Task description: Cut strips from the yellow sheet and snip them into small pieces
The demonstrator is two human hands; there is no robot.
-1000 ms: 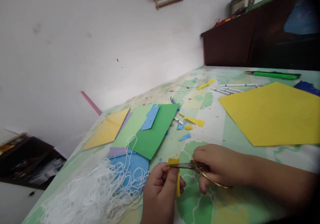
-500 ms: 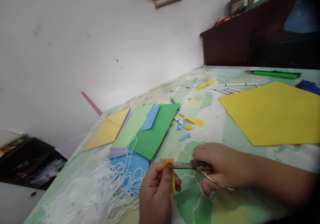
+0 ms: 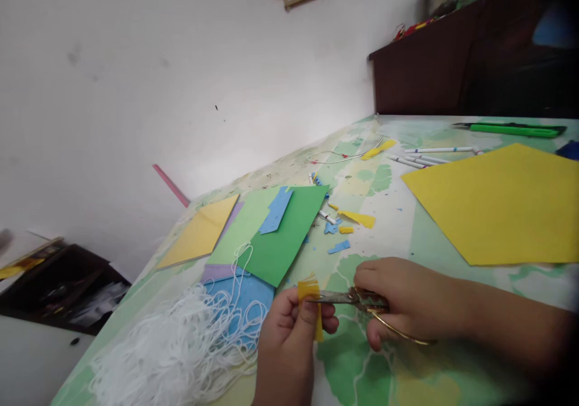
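Note:
A narrow yellow paper strip (image 3: 308, 287) with thin cuts along its top end is pinched between the thumb and fingers of my left hand (image 3: 289, 339). Gold-handled scissors (image 3: 346, 298) are gripped in my right hand (image 3: 402, 300), their blades pointing left and lying across the strip just above my left thumb. Part of the handles is hidden behind my fingers. Beyond my left hand lies a green paper sheet (image 3: 298, 231) with a torn blue paper piece (image 3: 277, 210) on it.
White string (image 3: 158, 352) lies heaped at left, partly over blue paper (image 3: 244, 309). A large yellow sheet (image 3: 497, 207) is at right, with white sticks (image 3: 420, 160) and a green cutter (image 3: 515, 130) behind. Paper scraps (image 3: 357, 218) litter the middle; a wall (image 3: 113, 92) borders the table.
The strip's top end now shows, with fine cuts in it, above the scissor blades. Both hands keep their hold. The whole view has shifted slightly.

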